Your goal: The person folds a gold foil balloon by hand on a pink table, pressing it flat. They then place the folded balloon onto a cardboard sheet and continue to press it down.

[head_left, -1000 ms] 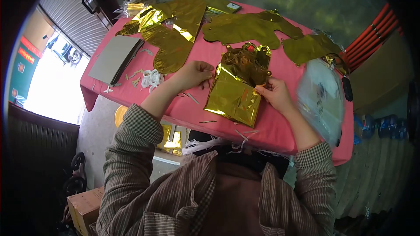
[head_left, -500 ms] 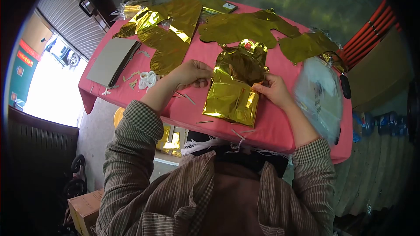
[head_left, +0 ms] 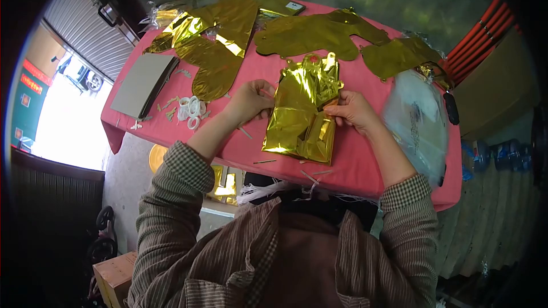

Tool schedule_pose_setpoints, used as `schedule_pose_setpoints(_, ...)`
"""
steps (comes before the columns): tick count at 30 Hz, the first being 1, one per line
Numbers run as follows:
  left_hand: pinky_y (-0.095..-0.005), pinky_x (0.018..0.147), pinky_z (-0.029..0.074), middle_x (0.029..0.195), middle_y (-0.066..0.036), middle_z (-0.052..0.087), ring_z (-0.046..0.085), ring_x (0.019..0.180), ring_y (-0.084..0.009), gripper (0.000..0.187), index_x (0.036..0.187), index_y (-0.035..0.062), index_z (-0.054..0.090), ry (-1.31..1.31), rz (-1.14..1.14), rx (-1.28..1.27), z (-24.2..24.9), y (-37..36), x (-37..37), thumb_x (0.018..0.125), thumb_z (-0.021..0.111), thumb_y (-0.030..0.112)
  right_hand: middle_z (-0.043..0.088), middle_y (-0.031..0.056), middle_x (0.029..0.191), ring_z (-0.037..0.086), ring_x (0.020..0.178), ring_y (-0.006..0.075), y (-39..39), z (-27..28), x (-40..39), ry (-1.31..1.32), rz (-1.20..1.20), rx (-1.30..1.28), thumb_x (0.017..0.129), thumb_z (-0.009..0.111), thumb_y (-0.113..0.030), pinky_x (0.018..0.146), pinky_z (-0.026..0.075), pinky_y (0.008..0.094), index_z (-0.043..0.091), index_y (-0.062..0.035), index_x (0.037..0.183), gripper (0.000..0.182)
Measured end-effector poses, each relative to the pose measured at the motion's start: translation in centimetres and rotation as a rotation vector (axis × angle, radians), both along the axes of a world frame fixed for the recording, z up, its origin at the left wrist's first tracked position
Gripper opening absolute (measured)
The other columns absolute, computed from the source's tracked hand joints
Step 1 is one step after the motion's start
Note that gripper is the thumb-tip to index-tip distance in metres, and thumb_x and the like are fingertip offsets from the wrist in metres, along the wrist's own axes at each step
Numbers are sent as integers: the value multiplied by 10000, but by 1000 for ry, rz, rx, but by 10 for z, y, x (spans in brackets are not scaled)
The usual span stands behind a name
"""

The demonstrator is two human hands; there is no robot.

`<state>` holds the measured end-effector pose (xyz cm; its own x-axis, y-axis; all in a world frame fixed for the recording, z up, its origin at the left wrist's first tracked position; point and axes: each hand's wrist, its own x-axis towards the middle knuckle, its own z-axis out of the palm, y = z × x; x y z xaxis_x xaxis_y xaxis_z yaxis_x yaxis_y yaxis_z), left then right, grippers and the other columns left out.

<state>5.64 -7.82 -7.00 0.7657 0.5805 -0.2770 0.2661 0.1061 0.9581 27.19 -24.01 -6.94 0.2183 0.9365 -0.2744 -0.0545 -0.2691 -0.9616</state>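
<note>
A folded gold foil balloon (head_left: pixel 297 117), flat and shiny, lies in front of me on the pink tablecloth. My left hand (head_left: pixel 254 102) has its fingers curled at the balloon's left edge, the tips partly hidden. On the opposite side, my right hand (head_left: pixel 353 111) pinches the right edge between thumb and fingers. A small red spot and several tabs show at the balloon's top end. Several thin strips lie on the cloth near its lower edge.
More flat gold foil balloons (head_left: pixel 311 34) spread along the table's far side. A grey board stack (head_left: pixel 141 86) and white ribbon rings (head_left: pixel 191 108) are at the left. Clear plastic bags (head_left: pixel 415 125) cover the right end. Below the front edge, white strings (head_left: pixel 262 191) hang.
The upper part of the foil has been folded over and now lies flatter, covering the darker hollow. My right hand has shifted slightly up along the edge.
</note>
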Motion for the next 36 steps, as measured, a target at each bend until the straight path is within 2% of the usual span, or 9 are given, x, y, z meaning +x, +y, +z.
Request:
schedule_pose_setpoints(7, -172, 346, 314, 591, 17, 549, 461, 397, -38, 87, 910, 58, 531, -185, 37, 173, -11, -14, -5, 839, 545, 10, 621, 35, 690, 488, 434, 59, 2, -10, 4, 9, -1, 16, 747, 691, -60, 373, 314, 169, 621, -36, 854, 129)
schedule_pose_setpoints(10, -171, 358, 319, 583, 20, 544, 463, 413, -32, 78, 923, 40, 573, -121, 21, 195, -9, -15, -7, 854, 536, 41, 616, 56, 681, 489, 444, 78, 2, -7, 2, 18, -13, 16, 750, 672, -9, 416, 373, 198, 619, -8, 820, 87)
schedule_pose_setpoints(17, -167, 393, 343, 574, 16, 553, 462, 437, -27, 145, 873, -10, 634, -133, 29, 33, 3, -15, -11, 856, 589, 127, 615, 55, 682, 489, 454, 75, 1, -5, 2, 8, -9, 0, 755, 667, -6, 419, 374, 196, 625, -10, 834, 90)
schedule_pose_setpoints(19, -169, 372, 295, 552, 16, 544, 429, 420, -21, 131, 850, 23, 633, -74, 26, 120, 5, -19, -8, 858, 613, 152, 613, 54, 684, 490, 464, 73, 0, -3, 1, -10, -1, 7, 755, 667, -7, 423, 379, 194, 625, -11, 837, 92)
schedule_pose_setpoints(23, -165, 376, 295, 549, 14, 543, 424, 422, -20, 113, 834, 21, 634, -43, 34, 196, -2, -18, -8, 844, 634, 133, 628, 42, 695, 493, 458, 57, 3, -16, 4, 21, 10, 73, 750, 690, -42, 407, 359, 172, 637, -25, 839, 105)
schedule_pose_setpoints(26, -164, 380, 304, 555, 11, 547, 442, 428, -26, 119, 919, 13, 613, -57, 18, 201, -12, -14, -7, 836, 635, 95, 613, 49, 689, 495, 481, 70, 2, -14, 4, 8, -9, 53, 756, 672, -12, 435, 390, 193, 629, -12, 838, 92)
schedule_pose_setpoints(28, -169, 379, 316, 569, 6, 556, 467, 438, -34, 233, 1044, 4, 561, -164, 39, 227, -14, -14, -5, 835, 631, 79, 614, 46, 691, 498, 492, 68, 2, -15, 5, -14, 8, 56, 758, 674, -17, 442, 393, 193, 631, -16, 838, 91)
schedule_pose_setpoints(32, -173, 386, 335, 587, -3, 571, 490, 446, -49, 345, 1148, 0, 498, -116, 103, 225, 3, -22, -6, 833, 625, 63, 615, 40, 694, 501, 498, 69, 0, -13, 3, -25, 6, 84, 759, 674, -18, 449, 395, 190, 634, -20, 842, 92)
schedule_pose_setpoints(36, -176, 395, 357, 632, -11, 595, 495, 440, -71, 297, 1095, 7, 554, 16, 12, -76, 7, -5, -7, 809, 632, 30, 623, 37, 706, 514, 522, 66, -1, -15, 4, -29, 34, 106, 759, 671, -12, 460, 403, 187, 638, -20, 854, 100)
